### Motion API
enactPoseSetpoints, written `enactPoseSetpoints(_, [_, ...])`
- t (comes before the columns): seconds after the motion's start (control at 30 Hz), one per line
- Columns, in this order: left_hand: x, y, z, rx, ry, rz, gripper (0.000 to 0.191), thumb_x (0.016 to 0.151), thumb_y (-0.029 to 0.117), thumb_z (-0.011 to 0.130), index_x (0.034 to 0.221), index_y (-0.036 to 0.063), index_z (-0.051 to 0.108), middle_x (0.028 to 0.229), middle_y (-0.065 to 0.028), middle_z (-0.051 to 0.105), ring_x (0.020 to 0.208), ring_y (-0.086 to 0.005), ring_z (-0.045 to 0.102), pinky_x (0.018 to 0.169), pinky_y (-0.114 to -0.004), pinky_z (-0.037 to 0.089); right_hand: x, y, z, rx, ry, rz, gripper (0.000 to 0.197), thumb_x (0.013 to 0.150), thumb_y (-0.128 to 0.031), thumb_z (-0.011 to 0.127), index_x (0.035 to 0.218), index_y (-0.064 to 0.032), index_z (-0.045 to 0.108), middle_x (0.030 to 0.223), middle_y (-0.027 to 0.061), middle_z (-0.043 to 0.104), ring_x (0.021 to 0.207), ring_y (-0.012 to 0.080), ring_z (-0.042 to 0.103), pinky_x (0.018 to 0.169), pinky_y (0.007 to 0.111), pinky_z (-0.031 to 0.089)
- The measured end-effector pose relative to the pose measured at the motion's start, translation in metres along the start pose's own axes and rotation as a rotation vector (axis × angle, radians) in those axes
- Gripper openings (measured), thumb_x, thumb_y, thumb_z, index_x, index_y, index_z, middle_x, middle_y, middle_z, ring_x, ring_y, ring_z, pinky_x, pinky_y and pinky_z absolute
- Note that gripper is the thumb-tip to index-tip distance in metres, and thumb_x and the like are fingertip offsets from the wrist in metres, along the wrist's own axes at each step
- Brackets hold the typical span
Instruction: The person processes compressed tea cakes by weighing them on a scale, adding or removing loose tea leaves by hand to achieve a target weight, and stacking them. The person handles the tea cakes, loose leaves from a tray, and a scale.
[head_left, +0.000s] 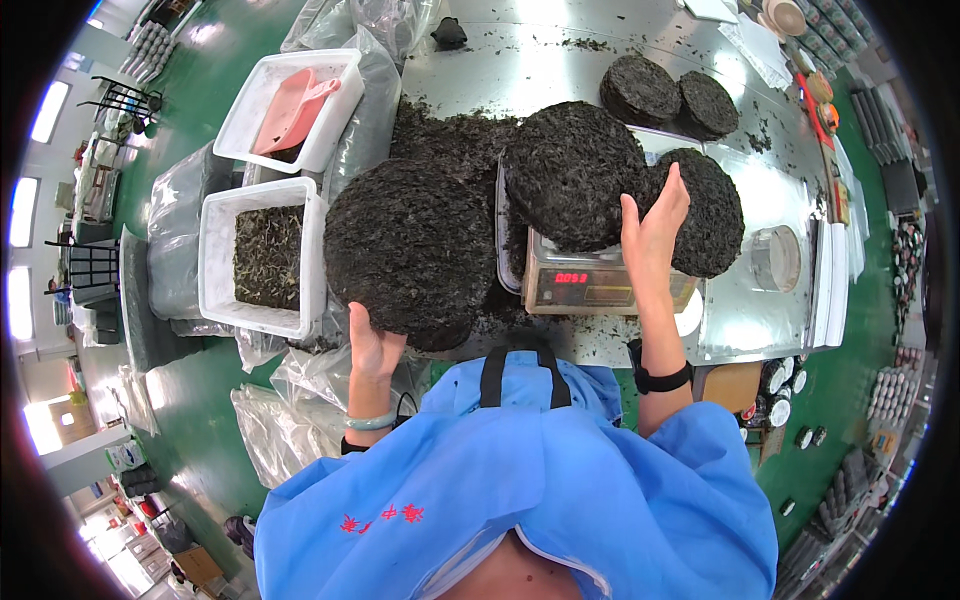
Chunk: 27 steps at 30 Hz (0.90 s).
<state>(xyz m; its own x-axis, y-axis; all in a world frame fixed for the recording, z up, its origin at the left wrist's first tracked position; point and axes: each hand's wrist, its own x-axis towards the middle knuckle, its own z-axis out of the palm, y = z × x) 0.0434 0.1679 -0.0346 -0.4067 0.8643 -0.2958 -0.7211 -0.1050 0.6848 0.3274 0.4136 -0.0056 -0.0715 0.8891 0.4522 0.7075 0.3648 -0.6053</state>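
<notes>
My left hand (374, 343) grips the lower edge of a large dark round cake of dried seaweed (409, 244), its fingers hidden underneath. My right hand (654, 225) lies upright between two more cakes, thumb apart, touching the middle cake (574, 176) and the right cake (703, 214); whether it holds either cannot be told. Beneath the middle cake stands a digital scale (581, 289) with a lit red display. A pale tray (504, 262) with dark flakes is partly hidden beside it. Loose seaweed (450, 139) lies heaped behind the left cake.
Two smaller cakes (640, 90) (709, 105) lie beyond the scale. White plastic tubs stand at left, one with a pink scoop (291, 112), one with leafy material (268, 257). A clear round container (776, 259) stands at right. Plastic bags (292, 427) hang by the table's near left edge.
</notes>
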Motion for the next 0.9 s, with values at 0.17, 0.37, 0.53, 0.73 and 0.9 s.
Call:
enactPoseSetpoints(0.17, [0.001,-0.008,0.017,0.019,-0.04,-0.02,0.096,0.081,0.066,0.066,0.149,0.0066,0.035,0.149,-0.01,0.045,0.135,-0.0289,0.045,0.114,-0.048,0.037,-0.048,-0.099,0.011,0.343,-0.462,-0.406,0.046,0.086,-0.017,0.067,0.124,0.0061,0.053,0.123,0.0237,0.056,0.12,0.0406,0.051,0.107,0.047,0.04])
enactPoseSetpoints(0.37, [-0.006,-0.006,0.019,0.118,-0.094,0.078,0.107,0.069,0.062,0.078,0.148,0.0048,0.033,0.145,-0.0124,0.046,0.133,-0.0285,0.047,0.111,-0.046,0.042,-0.101,-0.152,0.026,0.166,-0.608,-0.566,0.105,0.067,-0.056,0.074,0.136,0.0166,0.04,0.141,0.033,0.042,0.135,0.0445,0.039,0.116,0.047,0.031])
enactPoseSetpoints(0.53, [-0.016,0.004,0.047,0.2,0.048,0.147,0.059,0.087,0.006,0.057,0.144,0.0026,0.04,0.137,-0.0149,0.054,0.124,-0.0313,0.056,0.108,-0.044,0.045,-0.085,-0.149,0.019,0.501,-0.589,-0.307,0.066,0.079,-0.036,0.077,0.127,0.0046,0.055,0.128,0.0236,0.057,0.119,0.0356,0.056,0.103,0.042,0.044])
enactPoseSetpoints(0.73, [-0.029,0.026,0.031,-0.14,0.014,0.027,0.057,0.085,0.009,0.054,0.141,-0.0007,0.044,0.138,-0.016,0.055,0.125,-0.0317,0.056,0.109,-0.049,0.042,-0.052,-0.136,0.019,0.685,-0.529,-0.085,0.011,0.088,0.006,0.061,0.098,0.0007,0.065,0.092,0.0086,0.065,0.081,0.0156,0.064,0.073,0.027,0.051])
enactPoseSetpoints(0.9, [-0.041,0.032,0.028,-0.124,0.008,0.042,0.059,0.084,0.01,0.054,0.14,-0.0021,0.045,0.137,-0.0163,0.056,0.124,-0.0329,0.056,0.11,-0.05,0.041,-0.064,-0.157,0.023,0.659,-0.635,-0.303,0.017,0.083,0.01,0.063,0.096,-0.0003,0.064,0.09,0.0082,0.059,0.081,0.0216,0.065,0.071,0.03,0.053])
